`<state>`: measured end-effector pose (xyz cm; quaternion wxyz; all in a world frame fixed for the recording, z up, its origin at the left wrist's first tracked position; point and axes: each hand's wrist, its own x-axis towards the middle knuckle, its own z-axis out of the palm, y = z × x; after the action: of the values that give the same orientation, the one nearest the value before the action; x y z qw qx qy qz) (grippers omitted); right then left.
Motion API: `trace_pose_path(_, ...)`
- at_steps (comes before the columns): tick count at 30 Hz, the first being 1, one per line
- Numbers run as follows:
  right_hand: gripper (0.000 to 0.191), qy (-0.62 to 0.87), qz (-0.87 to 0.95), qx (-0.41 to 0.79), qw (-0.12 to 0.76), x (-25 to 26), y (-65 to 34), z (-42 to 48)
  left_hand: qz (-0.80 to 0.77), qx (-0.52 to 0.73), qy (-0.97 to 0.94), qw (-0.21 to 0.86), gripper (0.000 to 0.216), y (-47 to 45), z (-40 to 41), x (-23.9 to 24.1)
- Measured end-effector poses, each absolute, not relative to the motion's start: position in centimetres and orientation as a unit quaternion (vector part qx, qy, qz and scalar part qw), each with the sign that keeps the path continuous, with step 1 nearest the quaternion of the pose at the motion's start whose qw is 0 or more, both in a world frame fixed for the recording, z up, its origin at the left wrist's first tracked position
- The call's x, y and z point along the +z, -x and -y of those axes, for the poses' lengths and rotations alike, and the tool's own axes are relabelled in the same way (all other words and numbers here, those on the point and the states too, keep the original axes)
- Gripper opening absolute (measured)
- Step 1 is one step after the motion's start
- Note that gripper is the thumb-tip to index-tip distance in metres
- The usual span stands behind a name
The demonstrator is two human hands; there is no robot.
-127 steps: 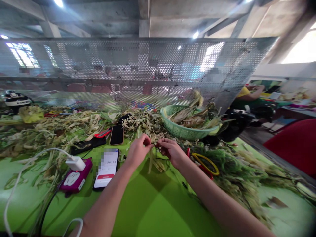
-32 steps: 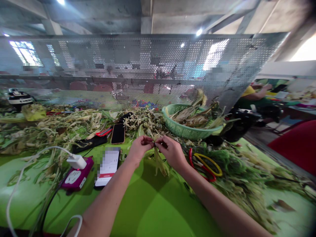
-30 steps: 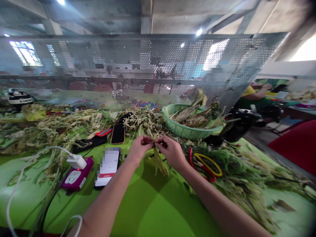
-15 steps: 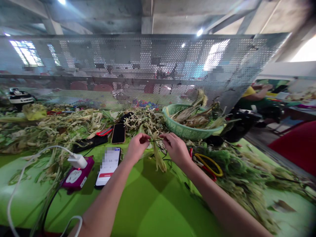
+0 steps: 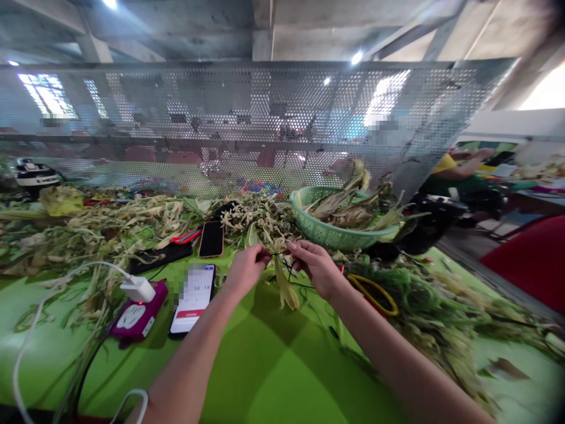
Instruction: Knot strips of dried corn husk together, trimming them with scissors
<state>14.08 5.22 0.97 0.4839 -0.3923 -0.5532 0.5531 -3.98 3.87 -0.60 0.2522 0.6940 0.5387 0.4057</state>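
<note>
Left hand (image 5: 246, 270) is up over the table (image 5: 273, 377), thumb and forefinger nipped tight on a thin dark thread (image 5: 279, 254). Right hand (image 5: 316, 269) faces it, its fingertips pinching the same thread from the other side. The two hands sit nearly knuckle to knuckle, with only a short run of thread between them.

Off that thread hangs a small bundle (image 5: 283, 287) of dried leaves, tip down, just above the green table top. Loose thread trails under the right hand.

Just right of the right wrist lie scissors (image 5: 375, 295) with yellow and red handles, half in a heap of green stalks. Behind the hands a green basket (image 5: 327, 234) sits full of husks (image 5: 348, 209), and more dry leaf litter spreads across the back of the table.

To the left a lit phone (image 5: 193, 297) lies flat, with a dark phone (image 5: 210, 238) further back. Beside them is a purple power strip (image 5: 132, 319) with a white plug (image 5: 138, 288) in it.

A perforated metal screen (image 5: 265, 118) stands along the far edge. Off right, beyond it, a person (image 5: 444, 168) in yellow is at another table.
</note>
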Motion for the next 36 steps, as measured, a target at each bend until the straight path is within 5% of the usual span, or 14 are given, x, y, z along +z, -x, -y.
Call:
trace_pose_path(7,0.034,0.356,0.417,0.636,0.543,0.8,-13.5,-4.6,-0.509,0.391,-0.715,0.276,0.02,3.4,-3.0,0.4)
trace_pose_path(19,0.033,0.363,0.462,0.609,0.533,1.3,-14.0,-5.0,-0.545,0.374,-0.725,0.193,0.02,3.0,-2.6,0.6)
trace_pose_path(26,0.036,0.397,0.547,0.561,0.478,1.1,-13.8,-4.8,-0.461,0.445,-0.705,0.302,0.017,3.4,-3.0,0.7)
trace_pose_path(36,0.025,0.347,0.52,0.61,0.487,1.3,-13.7,-4.6,-0.337,0.553,-0.407,0.644,0.027,2.8,-3.2,-0.1)
